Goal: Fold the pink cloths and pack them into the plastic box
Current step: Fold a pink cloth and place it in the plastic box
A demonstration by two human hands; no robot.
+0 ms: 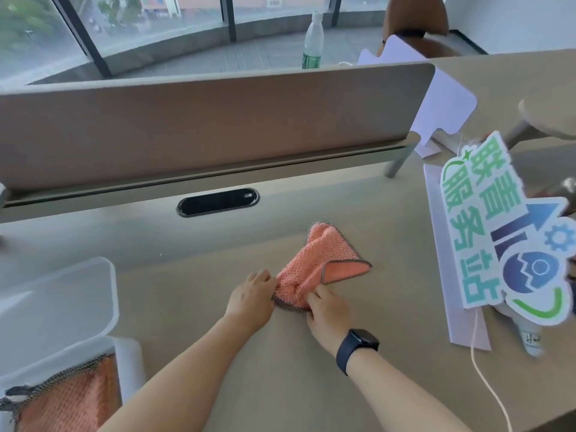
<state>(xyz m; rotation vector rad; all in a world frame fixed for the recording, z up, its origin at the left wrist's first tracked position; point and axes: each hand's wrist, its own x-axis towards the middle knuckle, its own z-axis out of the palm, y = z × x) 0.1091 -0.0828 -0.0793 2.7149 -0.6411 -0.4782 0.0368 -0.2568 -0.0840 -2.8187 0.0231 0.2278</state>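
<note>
A pink waffle-textured cloth (314, 265) with a dark stitched edge lies crumpled and partly folded on the beige desk (280, 369). My left hand (251, 299) pinches its near left edge. My right hand (327, 310), with a dark watch on the wrist, pinches the near edge beside it. At the lower left stands the clear plastic box (124, 363), holding another pink cloth (68, 400). The box's clear lid (59, 294) stands up behind it.
A brown divider panel (202, 120) runs along the desk's far side, with a black cable slot (218, 201) in front. A colourful cut-out sign (511, 232), white sheets and a white cable (486, 378) lie at the right. A bottle (312, 42) stands behind the divider.
</note>
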